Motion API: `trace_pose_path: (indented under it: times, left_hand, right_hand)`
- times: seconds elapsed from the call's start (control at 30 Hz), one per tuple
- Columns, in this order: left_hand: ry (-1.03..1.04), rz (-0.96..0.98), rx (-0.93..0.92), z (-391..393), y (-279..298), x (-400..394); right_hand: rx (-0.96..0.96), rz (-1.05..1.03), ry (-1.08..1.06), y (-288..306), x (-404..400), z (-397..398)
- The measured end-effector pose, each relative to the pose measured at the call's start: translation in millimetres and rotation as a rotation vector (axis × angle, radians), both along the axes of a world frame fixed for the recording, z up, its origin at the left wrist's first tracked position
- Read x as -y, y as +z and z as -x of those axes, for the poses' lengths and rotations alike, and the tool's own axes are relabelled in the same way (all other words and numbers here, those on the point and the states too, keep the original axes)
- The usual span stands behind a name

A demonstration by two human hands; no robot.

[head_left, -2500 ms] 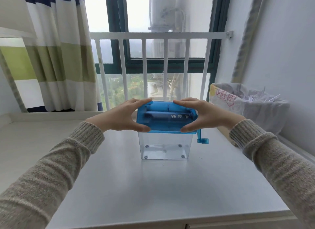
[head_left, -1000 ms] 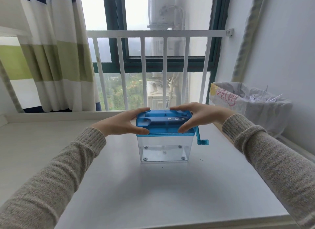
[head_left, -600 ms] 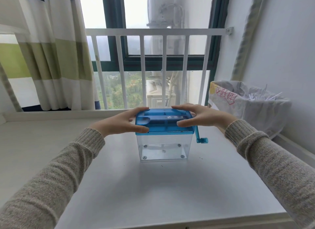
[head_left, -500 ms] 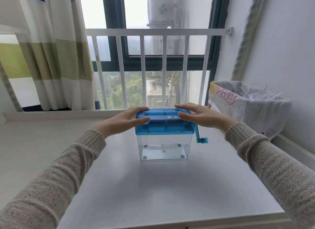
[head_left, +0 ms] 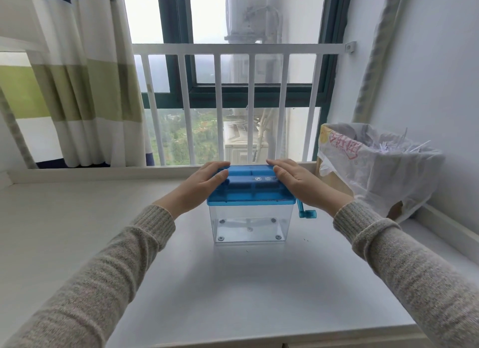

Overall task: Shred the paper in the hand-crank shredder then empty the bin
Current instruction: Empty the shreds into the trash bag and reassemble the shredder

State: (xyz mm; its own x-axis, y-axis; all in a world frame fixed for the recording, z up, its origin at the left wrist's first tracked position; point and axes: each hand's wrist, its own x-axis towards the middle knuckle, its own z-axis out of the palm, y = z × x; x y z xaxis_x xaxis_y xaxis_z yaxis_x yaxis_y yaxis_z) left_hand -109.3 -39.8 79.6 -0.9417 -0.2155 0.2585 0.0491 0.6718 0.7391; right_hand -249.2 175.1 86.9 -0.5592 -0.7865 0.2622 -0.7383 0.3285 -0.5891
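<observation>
The hand-crank shredder stands on the white table [head_left: 233, 290]: a blue shredder top [head_left: 251, 189] sits flat on its clear bin [head_left: 248, 223], which looks empty. A blue crank handle [head_left: 305, 213] hangs at its right side. My left hand [head_left: 202, 184] lies flat on the left end of the blue top, fingers straight. My right hand [head_left: 298, 179] presses flat on the right end in the same way. No sheet of paper is in sight.
A waste bin lined with a white plastic bag [head_left: 375, 166] holding paper shreds stands at the right against the wall. A white railing [head_left: 233, 101] and window run behind the table. A striped curtain [head_left: 85, 88] hangs at the left.
The blue top came down from a tilted, lifted hold onto the clear bin. Both hands went from gripping its ends to lying flat on it.
</observation>
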Motion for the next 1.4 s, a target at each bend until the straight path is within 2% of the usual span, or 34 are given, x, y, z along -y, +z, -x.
trace_pose_path:
  times: [0.23, 0.4, 0.53, 0.7, 0.87, 1.1, 1.4]
  left_hand:
    - [0.000, 0.117, 0.100, 1, 6, 4]
    - [-0.029, 0.024, 0.107, 0, 3, 2]
    - [-0.057, -0.012, 0.105, -2, 2, 2]
    - [-0.077, -0.099, 0.097, -1, -2, 4]
    - [-0.065, -0.124, 0.076, -2, -5, 2]
    - [-0.052, -0.252, 0.010, -5, -8, -2]
    - [-0.053, -0.317, -0.067, -8, -11, -8]
  right_hand:
    - [-0.055, -0.070, -0.009, 2, -1, -3]
    - [-0.048, -0.081, -0.010, 4, -3, -7]
    - [-0.118, -0.166, -0.014, 10, -6, -9]
    - [-0.123, -0.109, -0.023, 2, -5, -8]
    - [-0.156, -0.117, -0.040, 1, -6, -9]
    - [-0.202, -0.127, -0.063, 0, -6, -10]
    - [-0.178, -0.049, -0.080, -4, -4, -11]
